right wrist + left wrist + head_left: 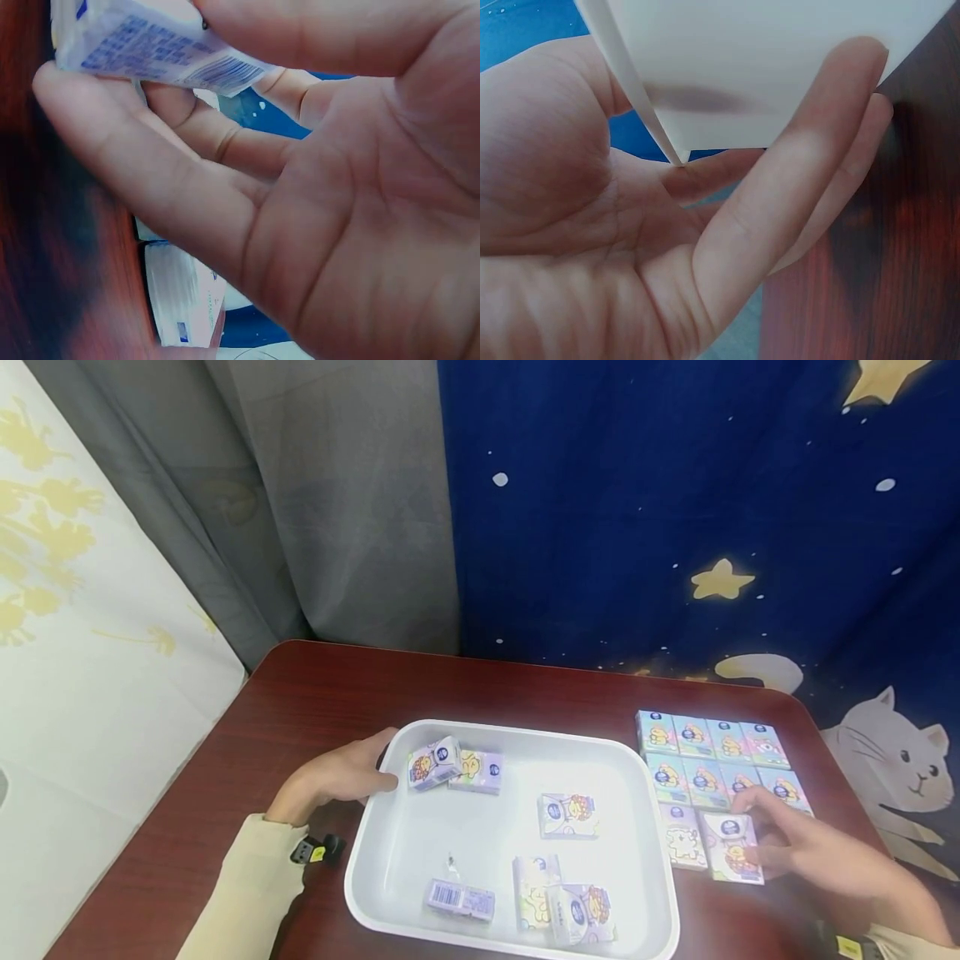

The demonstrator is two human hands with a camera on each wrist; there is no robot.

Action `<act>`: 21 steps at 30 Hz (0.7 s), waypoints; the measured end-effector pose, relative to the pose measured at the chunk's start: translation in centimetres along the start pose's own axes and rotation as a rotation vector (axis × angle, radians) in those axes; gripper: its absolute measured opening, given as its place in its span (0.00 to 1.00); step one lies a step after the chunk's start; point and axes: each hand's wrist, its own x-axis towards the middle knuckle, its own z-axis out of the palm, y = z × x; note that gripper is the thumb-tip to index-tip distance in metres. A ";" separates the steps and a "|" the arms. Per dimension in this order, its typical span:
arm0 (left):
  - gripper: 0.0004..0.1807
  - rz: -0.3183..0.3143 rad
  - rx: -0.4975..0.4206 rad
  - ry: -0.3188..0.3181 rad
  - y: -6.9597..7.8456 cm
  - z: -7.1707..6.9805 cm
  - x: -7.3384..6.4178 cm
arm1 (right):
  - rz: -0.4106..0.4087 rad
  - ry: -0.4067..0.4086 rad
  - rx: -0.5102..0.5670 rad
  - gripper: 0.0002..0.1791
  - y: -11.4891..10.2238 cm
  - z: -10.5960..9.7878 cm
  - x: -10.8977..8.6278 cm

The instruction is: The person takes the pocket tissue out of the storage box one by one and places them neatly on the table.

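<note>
At the left end of a white plastic tray (495,827), my left hand (341,774) holds the rim, with the thumb over the edge. In the left wrist view the fingers (757,202) lie against the tray's outer wall. My right hand (817,847) pinches a small purple pocket tissue pack (729,847) with a cartoon print. This pack is beside another purple tissue pack (683,839) at the near side of a grid of packs. The right wrist view shows the held pack's barcode side (165,45) between thumb and fingers.
Several purple tissue packs lie scattered in the tray, among them a pair at upper left (476,772) and one on its side (461,900). Right of the tray, blue-toned packs (705,783) sit in tight rows on the dark red table (360,685). Curtains (562,568) hang behind.
</note>
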 end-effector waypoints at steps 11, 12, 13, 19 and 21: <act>0.40 0.007 0.006 -0.004 0.0 -0.1 0.0 | 0.242 0.193 -0.361 0.25 -2.0 1.5 1.3; 0.40 0.006 0.009 -0.002 0.0 -0.1 0.0 | 0.259 0.210 -0.373 0.25 -2.2 1.7 1.4; 0.40 0.005 0.010 -0.002 0.0 -0.1 0.0 | 0.270 0.222 -0.386 0.25 -2.3 1.9 1.5; 0.40 0.003 -0.003 -0.002 -0.1 0.0 0.1 | 0.378 0.250 -0.399 0.27 -2.6 2.4 2.4; 0.40 0.004 -0.009 -0.005 -0.2 0.0 0.1 | 0.416 0.245 -0.414 0.28 -2.7 2.5 2.6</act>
